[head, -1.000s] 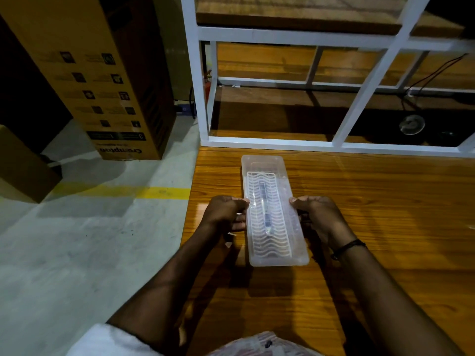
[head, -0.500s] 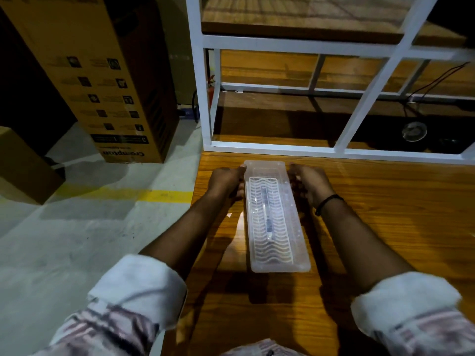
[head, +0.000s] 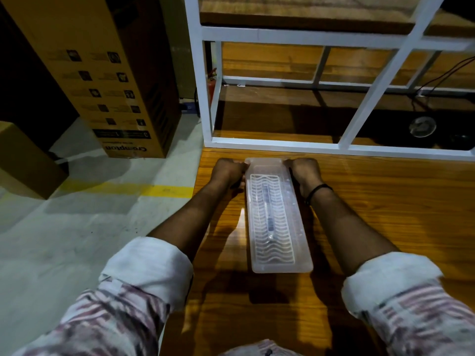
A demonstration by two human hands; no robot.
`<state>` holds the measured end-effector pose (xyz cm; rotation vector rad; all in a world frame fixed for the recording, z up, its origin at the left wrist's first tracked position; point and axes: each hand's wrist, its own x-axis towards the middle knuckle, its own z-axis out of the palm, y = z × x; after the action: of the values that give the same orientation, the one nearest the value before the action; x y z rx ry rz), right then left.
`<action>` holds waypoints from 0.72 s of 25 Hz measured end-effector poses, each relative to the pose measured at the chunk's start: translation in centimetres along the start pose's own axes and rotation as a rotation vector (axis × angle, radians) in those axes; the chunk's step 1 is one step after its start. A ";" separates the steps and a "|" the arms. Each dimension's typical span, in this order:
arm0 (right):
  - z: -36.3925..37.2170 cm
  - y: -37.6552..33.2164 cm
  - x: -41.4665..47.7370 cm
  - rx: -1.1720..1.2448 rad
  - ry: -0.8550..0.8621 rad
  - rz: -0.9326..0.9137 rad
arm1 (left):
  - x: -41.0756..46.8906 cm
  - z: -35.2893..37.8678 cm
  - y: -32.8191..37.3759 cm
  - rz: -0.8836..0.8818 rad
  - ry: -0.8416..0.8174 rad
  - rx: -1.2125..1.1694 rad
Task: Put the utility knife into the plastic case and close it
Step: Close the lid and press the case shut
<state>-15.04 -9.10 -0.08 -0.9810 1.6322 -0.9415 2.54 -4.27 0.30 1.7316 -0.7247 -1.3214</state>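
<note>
Your hands have slid to the case's far end.
Left hand (head: 227, 173) and right hand (head: 305, 172) pinch the plastic case (head: 279, 219) corners, utility knife (head: 268, 211) inside; last snaps likely.

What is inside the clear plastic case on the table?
Through the lid of the plastic case a long, slim tool, apparently the utility knife, lies lengthwise. The ribbed lid blurs its details. Left hand and right hand grip the far corners.

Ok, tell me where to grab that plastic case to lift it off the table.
Take the plastic case by its two long sides, near the middle, coming in from left and right. It lies flat, long and narrow, running away from the person, so a mid-length pinch should keep it level. The left hand and right hand now press its far corners.
</note>
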 end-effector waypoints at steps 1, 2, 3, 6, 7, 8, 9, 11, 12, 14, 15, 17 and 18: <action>0.0 -0.1 0.1 0.010 -0.003 -0.004 | 0.1 0.1 0.1 0.000 0.007 0.032; 0.0 -0.2 0.1 0.022 -0.010 -0.006 | 0.1 0.2 0.2 -0.005 0.014 0.052; 0.0 -0.2 0.0 0.029 -0.013 -0.004 | 0.1 0.3 0.4 -0.014 0.019 0.061; 0.2 0.0 0.3 0.026 0.004 -0.021 | -0.1 0.6 0.7 -0.046 0.017 0.050; 0.0 0.0 0.4 0.021 0.019 -0.030 | -0.2 0.7 0.7 -0.025 0.028 0.065; -0.1 0.0 0.5 -0.013 0.018 -0.042 | -0.3 0.7 0.6 0.019 0.051 0.104; -0.2 0.2 0.5 -0.072 0.004 -0.057 | -0.4 0.8 0.4 0.073 0.075 0.148; -0.3 0.7 0.3 -0.156 0.005 -0.069 | -1.0 0.6 0.1 0.145 0.102 0.167; -0.3 1.2 0.0 -0.127 0.013 -0.070 | -1.6 0.4 -0.4 0.162 0.105 0.138; -0.5 1.8 -1.5 0.009 0.005 -0.041 | -3.2 -0.1 -1.3 0.183 0.108 0.114; -0.9 2.1 -2.4 0.036 -0.019 -0.035 | -4.0 -0.4 -2.1 0.185 0.079 0.107; -2.0 2.9 -4.1 0.053 -0.056 -0.030 | -5.5 -1.1 -4.0 0.164 0.000 0.036; -2.6 3.4 -5.1 0.072 -0.069 -0.023 | -6.3 -1.4 -4.8 0.134 -0.043 -0.018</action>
<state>-17.07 -2.86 -0.85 -0.9743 1.5227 -0.9652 1.95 3.67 -0.68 1.6156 -0.8364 -1.2727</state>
